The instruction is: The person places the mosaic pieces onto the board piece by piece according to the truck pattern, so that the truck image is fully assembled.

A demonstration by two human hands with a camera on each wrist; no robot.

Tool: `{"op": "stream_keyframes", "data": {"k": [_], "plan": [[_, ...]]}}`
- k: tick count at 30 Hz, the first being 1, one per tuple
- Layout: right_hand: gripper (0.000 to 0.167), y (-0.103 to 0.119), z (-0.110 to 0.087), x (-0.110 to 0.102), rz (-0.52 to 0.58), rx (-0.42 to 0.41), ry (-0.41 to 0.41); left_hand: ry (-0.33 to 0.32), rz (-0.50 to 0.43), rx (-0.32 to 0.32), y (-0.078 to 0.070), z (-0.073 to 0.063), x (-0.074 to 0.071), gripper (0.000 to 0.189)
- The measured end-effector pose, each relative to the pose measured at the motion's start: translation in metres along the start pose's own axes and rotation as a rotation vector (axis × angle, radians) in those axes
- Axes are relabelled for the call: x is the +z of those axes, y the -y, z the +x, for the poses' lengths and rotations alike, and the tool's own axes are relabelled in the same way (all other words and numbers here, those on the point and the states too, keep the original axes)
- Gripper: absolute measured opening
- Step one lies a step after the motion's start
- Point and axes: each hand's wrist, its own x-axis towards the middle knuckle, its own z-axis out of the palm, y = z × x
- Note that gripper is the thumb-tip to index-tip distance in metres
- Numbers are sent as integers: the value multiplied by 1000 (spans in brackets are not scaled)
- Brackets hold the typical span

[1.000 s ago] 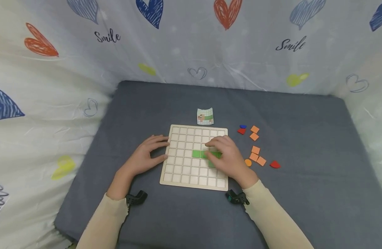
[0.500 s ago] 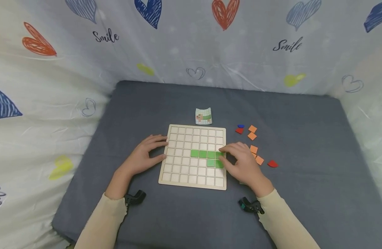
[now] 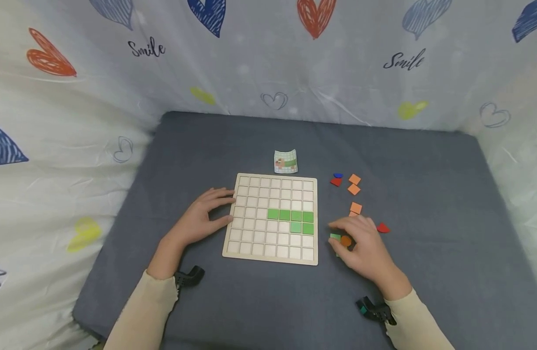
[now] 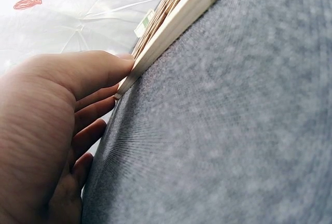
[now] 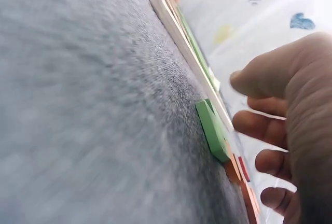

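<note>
A pale wooden grid board (image 3: pixel 251 233) lies on the grey cloth and holds several green tiles (image 3: pixel 290 215) in its right half. My left hand (image 3: pixel 216 209) rests flat against the board's left edge (image 4: pixel 176 22), fingers straight (image 4: pixel 98 99). My right hand (image 3: pixel 349 232) hovers on the cloth just right of the board, fingers loosely curved and holding nothing. Under it lie a loose green tile (image 3: pixel 335 236) and a round orange piece (image 3: pixel 346 240). In the right wrist view the green tile (image 5: pixel 212 130) lies flat on the cloth with the fingers (image 5: pixel 254 123) close above it.
A small pattern card (image 3: pixel 285 161) lies behind the board. Orange squares (image 3: pixel 355 179), red pieces (image 3: pixel 383 227) and a blue piece (image 3: pixel 338 175) are scattered to the right. A heart-printed sheet (image 3: pixel 268 63) walls in the grey cloth (image 3: pixel 425 194) on three sides.
My right hand has left the board and moved right and nearer, to the loose pieces beside it, uncovering the green tiles. The left hand has stayed at the board's edge.
</note>
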Motion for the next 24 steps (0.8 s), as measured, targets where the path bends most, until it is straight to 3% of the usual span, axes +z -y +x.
{"op": "stream_keyframes", "data": {"k": [12, 24], "plan": [[37, 0, -15, -1, -58, 79, 46, 5, 1, -21, -2, 1, 0, 54], [25, -2, -13, 2, -101, 46, 23, 10, 7, -19, -4, 1, -1, 54]]}}
